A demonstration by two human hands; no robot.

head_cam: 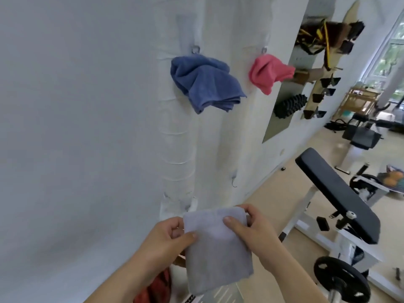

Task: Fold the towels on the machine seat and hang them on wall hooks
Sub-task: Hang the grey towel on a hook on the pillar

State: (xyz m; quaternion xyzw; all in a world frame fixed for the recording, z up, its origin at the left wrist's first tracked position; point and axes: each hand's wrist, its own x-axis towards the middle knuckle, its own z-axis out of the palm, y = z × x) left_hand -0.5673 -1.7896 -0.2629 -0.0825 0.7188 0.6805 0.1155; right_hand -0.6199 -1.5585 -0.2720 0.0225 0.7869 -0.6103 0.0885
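I hold a folded pale lavender-grey towel (215, 248) upright in front of the white wall. My left hand (168, 239) pinches its left edge and my right hand (251, 228) grips its upper right corner, thumb on the front. Higher on the wall, a blue towel (205, 84) hangs bunched from a metal hook (195, 49). To its right a pink towel (267, 73) hangs from another hook (264, 49). A bare hook (234, 182) sticks out of the wall lower down, above my hands. The black padded machine seat (336, 193) at the right has nothing on it.
The bench's white frame (306, 206) and a black weight plate (341, 281) stand at the lower right. A wall rack holds a black foam roller (290, 106) and straps (323, 36). Something red (157, 287) lies low by the wall. More gym gear fills the far right.
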